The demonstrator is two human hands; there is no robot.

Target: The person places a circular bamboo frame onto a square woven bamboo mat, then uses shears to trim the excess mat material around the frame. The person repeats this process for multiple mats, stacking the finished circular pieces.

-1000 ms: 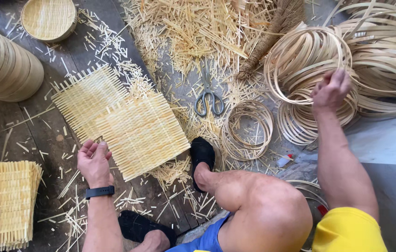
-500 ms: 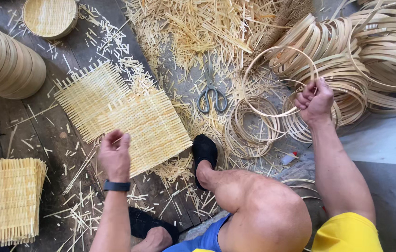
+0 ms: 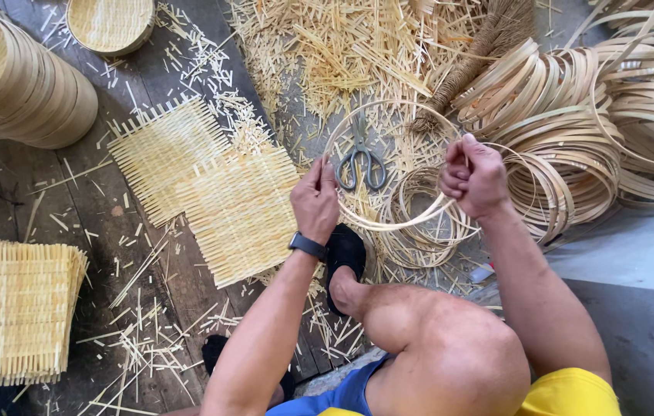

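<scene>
I see 2 hands holding 1 thin bamboo hoop (image 3: 389, 115). My left hand (image 3: 315, 202) pinches its left side, my right hand (image 3: 475, 177) grips its right, above the scissors (image 3: 359, 162).

Mat stack (image 3: 11, 312) cut off at 9 o'clock; hoop coils (image 3: 650, 100) cut off at 2 o'clock; basket (image 3: 111, 23) clipped at 12 o'clock.

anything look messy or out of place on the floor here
Yes. Cut bamboo splinters lie scattered across the floor planks, and the scissors sit loose among them, seen through the thin hoop that the left hand and right hand hold. The two woven mats lie overlapping and askew.
</scene>
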